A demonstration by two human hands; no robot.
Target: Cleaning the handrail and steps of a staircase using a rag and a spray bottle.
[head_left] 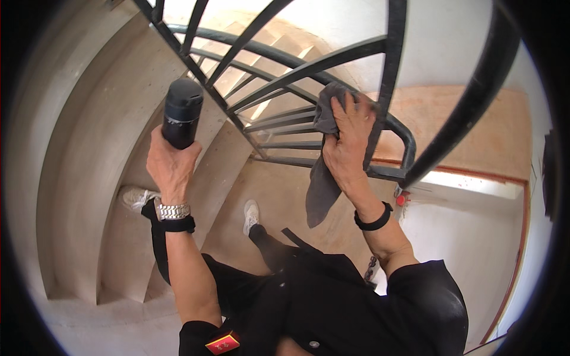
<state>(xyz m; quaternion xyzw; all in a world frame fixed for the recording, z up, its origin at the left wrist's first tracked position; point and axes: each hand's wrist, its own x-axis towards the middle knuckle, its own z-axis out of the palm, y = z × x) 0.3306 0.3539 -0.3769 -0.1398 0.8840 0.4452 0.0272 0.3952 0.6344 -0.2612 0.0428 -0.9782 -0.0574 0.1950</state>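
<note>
Black clothing on the person's shoulders and chest is filling the bottom of the view, closest to the lens, with a small red and gold badge [222,342] showing at the lower edge. Fingers of the left hand [169,163] are curling tight around a black cylindrical bottle [181,113], holding it upright at its lower half, away from the rails. A metal watch [173,210] and a black band are sitting on that wrist. Fingers of the right hand [347,145] are spreading slightly and pressing a grey cloth [323,178] flat against a bar of the black metal railing [320,62]; the cloth's loose end is hanging down below the palm. A black band is circling the right wrist too. Curved rails are fanning out above and to the right, close around that hand. Pale concrete steps [107,178] are curving down on the left, with a white shoe [135,197] resting on one tread and another shoe [251,215] on the landing. Open floor is lying beyond the railing's right edge.
</note>
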